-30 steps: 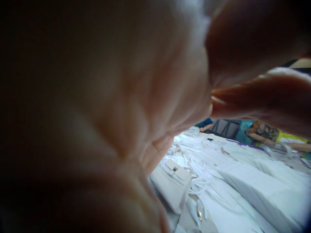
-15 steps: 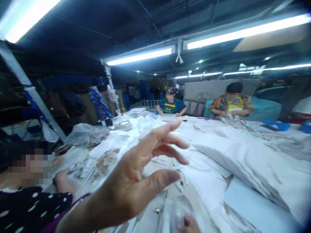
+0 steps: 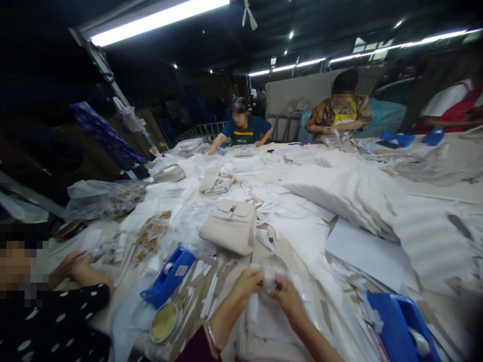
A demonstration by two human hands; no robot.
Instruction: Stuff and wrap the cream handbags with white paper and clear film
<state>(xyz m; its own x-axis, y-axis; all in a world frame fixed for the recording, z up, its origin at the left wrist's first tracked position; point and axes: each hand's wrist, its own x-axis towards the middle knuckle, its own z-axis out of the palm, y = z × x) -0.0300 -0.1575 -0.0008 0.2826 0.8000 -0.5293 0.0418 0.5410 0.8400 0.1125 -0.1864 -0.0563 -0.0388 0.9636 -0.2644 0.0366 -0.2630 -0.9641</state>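
My left hand (image 3: 247,284), with a bracelet at the wrist, pinches one side of a clear plastic piece (image 3: 269,281). On the other side of it my right hand (image 3: 287,299) has its fingers closed on the same piece. Both hands are above a pale beige bag part (image 3: 260,334) that lies near the table's front edge, partly under my forearms. Just beyond the hands a cream handbag (image 3: 230,226) with a flap and a metal clasp stands on the table.
Blue tape dispensers lie at left (image 3: 169,276) and right (image 3: 405,327). A round tin (image 3: 164,322) sits by the left one. White fabric (image 3: 362,201) is heaped at right. A person in polka dots (image 3: 56,322) is close at left; others work across the table.
My left hand has come down from in front of the camera to the clear plastic, beside my right hand. The view has tilted down, showing the handbag and dispensers.
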